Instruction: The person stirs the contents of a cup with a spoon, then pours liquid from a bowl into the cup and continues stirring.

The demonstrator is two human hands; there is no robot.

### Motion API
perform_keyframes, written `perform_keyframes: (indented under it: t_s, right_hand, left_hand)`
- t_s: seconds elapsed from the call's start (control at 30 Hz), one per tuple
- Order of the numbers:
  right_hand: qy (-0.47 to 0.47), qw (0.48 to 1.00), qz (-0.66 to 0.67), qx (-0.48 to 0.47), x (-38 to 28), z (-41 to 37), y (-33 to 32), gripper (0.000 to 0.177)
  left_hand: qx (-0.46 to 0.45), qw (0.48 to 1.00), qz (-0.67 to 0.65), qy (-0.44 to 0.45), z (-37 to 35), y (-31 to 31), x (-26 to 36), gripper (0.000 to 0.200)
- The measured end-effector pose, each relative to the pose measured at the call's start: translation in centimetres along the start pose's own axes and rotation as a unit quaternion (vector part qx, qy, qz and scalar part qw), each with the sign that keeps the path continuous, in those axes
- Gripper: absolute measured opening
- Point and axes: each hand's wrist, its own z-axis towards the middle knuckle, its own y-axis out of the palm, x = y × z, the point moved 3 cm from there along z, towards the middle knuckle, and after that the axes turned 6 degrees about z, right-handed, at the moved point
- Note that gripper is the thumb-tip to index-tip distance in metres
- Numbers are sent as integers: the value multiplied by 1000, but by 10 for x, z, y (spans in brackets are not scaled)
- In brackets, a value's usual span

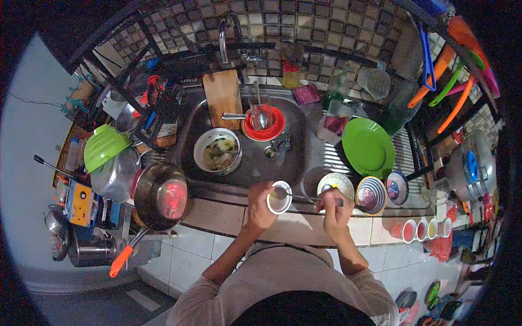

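My left hand (262, 206) grips a small white cup (279, 198) at the sink's front edge, its opening toward the camera. Closed around the handle of a dark metal utensil, my right hand (334, 211) is just right of the cup. The utensil's thin end reaches left to the cup's rim. Behind my right hand are a patterned white bowl (335, 183) and a striped bowl (372, 194). In the sink (248, 173), a white bowl (217, 150) holds food scraps, and red bowls (270, 130) hold a glass.
A wooden board (222, 98) leans at the sink's back below the faucet (223, 43). A green plate (368, 147) lies on the drainboard. The pan (161, 194) with an orange handle juts out on the left. Several cups (409, 231) stand at the right edge.
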Motion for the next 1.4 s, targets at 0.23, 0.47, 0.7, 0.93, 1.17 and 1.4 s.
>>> perform_keyframes:
  t_s: [0.23,0.47,0.7,0.93,1.17,1.4]
  right_hand:
    - [87,995,-29,-27,4,5,14,28]
    - [291,928,228,31,56,6,25,30]
    - [286,899,319,94,58,0,23,29]
    - [202,926,304,96,38,7,9,30]
    - [85,987,136,26,17,-2,3,28]
    - [60,992,11,-115,7,2,13,17]
  left_hand:
    - [-23,995,40,85,9,-3,16,50]
    - [-80,994,63,42,11,-7,17,42]
    - [47,998,-27,-9,6,-1,-1,66]
    - [15,993,-66,-96,6,0,2,81]
    - [3,986,-120,-112,0,9,0,81]
    - [-47,995,-61,-67,-4,15,-2,70]
